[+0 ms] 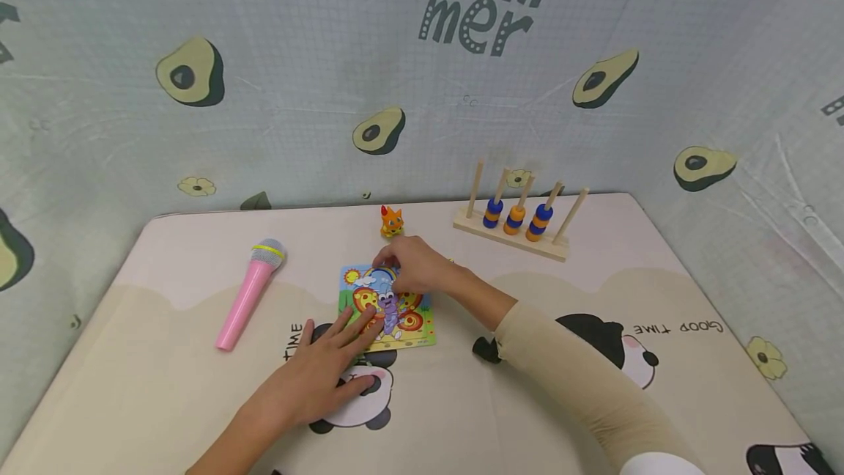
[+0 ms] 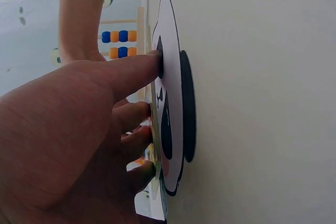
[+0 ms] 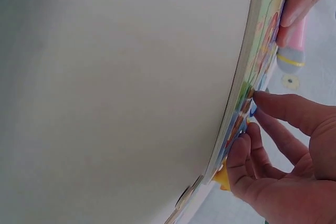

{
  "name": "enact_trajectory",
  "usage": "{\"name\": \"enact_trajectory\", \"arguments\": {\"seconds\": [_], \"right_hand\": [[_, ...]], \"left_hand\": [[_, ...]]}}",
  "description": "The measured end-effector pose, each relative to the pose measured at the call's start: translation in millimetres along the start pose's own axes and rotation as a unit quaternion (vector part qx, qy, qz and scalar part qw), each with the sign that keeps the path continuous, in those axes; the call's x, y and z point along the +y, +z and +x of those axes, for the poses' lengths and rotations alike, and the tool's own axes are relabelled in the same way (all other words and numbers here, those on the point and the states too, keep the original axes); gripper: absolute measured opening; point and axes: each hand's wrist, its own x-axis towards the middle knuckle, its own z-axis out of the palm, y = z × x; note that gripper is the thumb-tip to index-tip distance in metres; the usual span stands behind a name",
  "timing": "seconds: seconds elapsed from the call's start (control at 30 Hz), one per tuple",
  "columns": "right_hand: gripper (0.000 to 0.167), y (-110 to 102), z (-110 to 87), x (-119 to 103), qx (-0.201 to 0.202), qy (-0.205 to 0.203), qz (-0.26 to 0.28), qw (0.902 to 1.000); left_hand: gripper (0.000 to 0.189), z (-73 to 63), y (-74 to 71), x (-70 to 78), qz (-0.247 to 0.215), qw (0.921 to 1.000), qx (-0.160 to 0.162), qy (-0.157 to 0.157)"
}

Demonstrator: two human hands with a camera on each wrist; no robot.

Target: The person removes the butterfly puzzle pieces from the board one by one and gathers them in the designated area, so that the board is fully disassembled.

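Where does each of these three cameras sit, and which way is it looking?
Head: worn on the person's head, looking forward and down at the puzzle; the left hand, right hand and right sleeve show.
Left wrist: worn there, facing past the left hand to the puzzle's edge, its picture sideways; the right forearm shows beyond.
Right wrist: worn there, facing the right hand at the puzzle; part of the left hand shows.
Shared: head and right wrist both show the pink microphone.

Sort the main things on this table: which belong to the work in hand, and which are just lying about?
In the work:
Butterfly puzzle
Left hand, touching the puzzle
Right hand, at its far edge

Lying about:
Pink microphone
Orange toy animal
Bead rack
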Motion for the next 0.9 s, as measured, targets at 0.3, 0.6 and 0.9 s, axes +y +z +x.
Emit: {"name": "enact_trajectory", "arguments": {"seconds": [0.3, 0.6, 0.9], "right_hand": [[0.041, -0.1, 1.6, 1.8, 0.004, -0.009, 0.007, 0.9999], [0.043, 0.5, -0.3, -1.5, -0.002, -0.006, 0.024, 0.9997], [0.046, -1.7, 0.1, 0.7, -0.007, -0.018, 0.019, 0.9996]], "left_hand": [[0.073, 0.9, -1.3, -1.2, -0.005, 1.0, -0.005, -0.004], [0.072, 0.1, -2.0, -0.2, -0.006, 0.9999, -0.01, -0.01], [0.073, 0.9, -1.1, -0.8, -0.004, 0.9999, -0.01, -0.007]]}}
